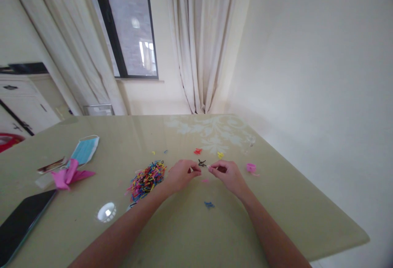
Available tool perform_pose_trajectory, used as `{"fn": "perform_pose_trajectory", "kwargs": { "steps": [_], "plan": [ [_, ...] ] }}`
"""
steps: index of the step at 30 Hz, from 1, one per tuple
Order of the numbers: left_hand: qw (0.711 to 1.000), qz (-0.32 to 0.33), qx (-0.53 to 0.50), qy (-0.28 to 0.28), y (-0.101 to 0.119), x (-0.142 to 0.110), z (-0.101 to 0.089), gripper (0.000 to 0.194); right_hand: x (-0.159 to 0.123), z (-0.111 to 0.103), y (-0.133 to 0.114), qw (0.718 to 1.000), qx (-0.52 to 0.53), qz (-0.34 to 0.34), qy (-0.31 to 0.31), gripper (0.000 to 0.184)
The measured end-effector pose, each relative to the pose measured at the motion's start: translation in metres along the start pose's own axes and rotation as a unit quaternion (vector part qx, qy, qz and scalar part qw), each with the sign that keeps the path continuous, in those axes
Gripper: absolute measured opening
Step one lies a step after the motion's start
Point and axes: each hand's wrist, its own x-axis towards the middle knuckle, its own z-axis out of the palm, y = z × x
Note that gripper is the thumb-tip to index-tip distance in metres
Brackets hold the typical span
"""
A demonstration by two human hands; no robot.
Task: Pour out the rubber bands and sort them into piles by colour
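Observation:
A heap of small rubber bands (147, 181) in mixed colours lies on the table, just left of my left hand (183, 174). The thumb and fingertips of that hand are pinched together; anything between them is too small to make out. My right hand (227, 176) pinches a small pale rubber band (209, 166) at its fingertips. Between my hands lies a little cluster of black bands (202, 163). Around it are small groups of red bands (198, 151), yellow bands (220, 155), pink bands (205, 180) and blue bands (209, 205).
A coiled pink strip (251, 168) lies to the right. At the left are a blue face mask (85, 151), a crumpled pink piece (71, 175) and a dark phone or tablet (24, 221). The table (291, 214) ends near the right wall; curtains (202, 42) hang behind.

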Motion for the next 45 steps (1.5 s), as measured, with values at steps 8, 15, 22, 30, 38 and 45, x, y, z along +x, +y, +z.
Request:
{"fn": "perform_pose_trajectory", "kwargs": {
  "steps": [8,15,22,30,38,45],
  "plan": [
    [0.984,0.002,0.18,-0.012,0.003,-0.008,0.018,0.022,0.0,-0.002,-0.001,1.0,-0.001,0.001,0.015,0.033],
    [0.998,-0.024,0.057,-0.028,0.003,-0.005,0.019,0.019,0.001,-0.003,-0.002,0.999,0.006,0.018,0.029,0.038],
    [0.858,-0.025,-0.508,-0.072,0.043,-0.014,-0.021,0.037,-0.001,-0.009,-0.016,0.992,0.114,0.035,0.049,0.041],
    [0.788,-0.03,-0.612,-0.059,0.059,-0.025,-0.04,0.032,-0.007,-0.014,-0.029,0.983,0.172,0.037,0.052,0.039],
    [0.852,-0.022,-0.523,-0.024,0.05,-0.017,-0.029,0.037,0.002,-0.015,-0.014,0.986,0.146,0.059,0.049,0.041],
    [0.95,-0.005,-0.31,-0.02,0.026,-0.021,0.005,0.029,0.003,-0.01,-0.002,0.993,0.089,0.057,-0.06,0.033]
  ]
}}
